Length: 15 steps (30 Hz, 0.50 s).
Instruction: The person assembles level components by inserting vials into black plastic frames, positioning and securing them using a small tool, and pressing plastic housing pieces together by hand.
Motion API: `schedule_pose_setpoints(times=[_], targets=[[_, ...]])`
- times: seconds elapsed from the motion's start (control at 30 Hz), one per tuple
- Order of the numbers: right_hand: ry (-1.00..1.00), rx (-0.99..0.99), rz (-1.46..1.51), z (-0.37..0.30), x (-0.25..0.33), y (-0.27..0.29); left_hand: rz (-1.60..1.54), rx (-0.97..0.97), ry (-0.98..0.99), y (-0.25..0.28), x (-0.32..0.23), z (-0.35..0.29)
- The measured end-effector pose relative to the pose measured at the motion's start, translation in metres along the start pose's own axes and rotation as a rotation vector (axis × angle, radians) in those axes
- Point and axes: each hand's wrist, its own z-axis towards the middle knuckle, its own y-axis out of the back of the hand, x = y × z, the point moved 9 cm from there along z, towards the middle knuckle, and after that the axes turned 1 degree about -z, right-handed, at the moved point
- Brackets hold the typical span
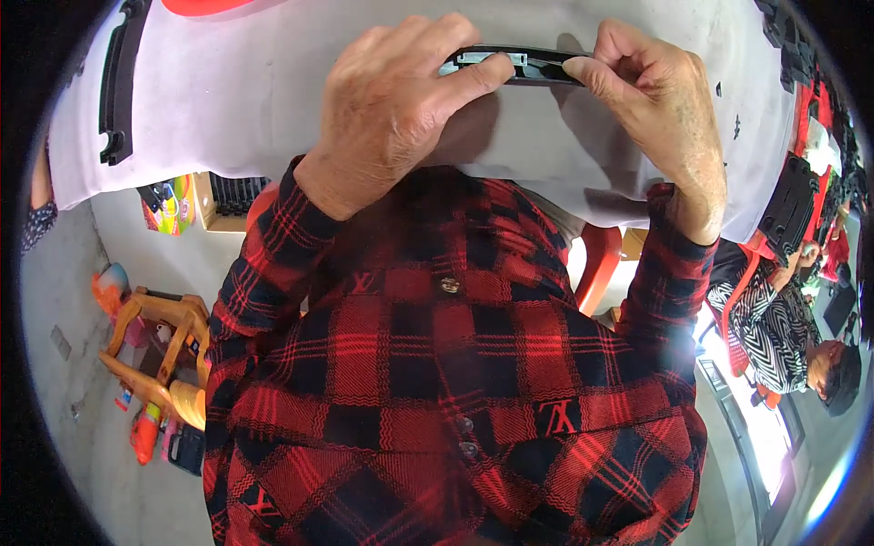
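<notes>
Above the white-covered table (pixel 228 109), both my hands hold a slim, slightly curved black plastic piece (pixel 552 70) with a pale, silvery rectangular frame (pixel 492 59) set in it. My left hand (pixel 387 105) is closed round the left end, its thumb pressed along the near side by the frame. At the right end, my right hand (pixel 665 105) pinches the piece, thumb against its near side and index finger bent behind. Part of the left end is hidden by my left fingers. The piece's exact kind cannot be made out.
A long black strip (pixel 118 86) lies at the table's left, near a red rounded object (pixel 209 5) at the far edge. Small dark bits (pixel 736 127) lie right. Black parts (pixel 785 205) are heaped beyond the right edge, near a seated person (pixel 769 323). A wooden stool (pixel 164 337) stands lower left.
</notes>
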Motion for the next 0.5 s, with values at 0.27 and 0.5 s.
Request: schedule_pose_setpoints(times=[0.27,0.5], targets=[[0.016,0.008,-0.025,0.001,-0.001,-0.002,0.027,0.013,0.007,-0.001,-0.001,0.000],[-0.205,0.039,0.044,0.003,0.016,0.009,0.004,-0.013,-0.006,0.001,-0.001,0.003]])
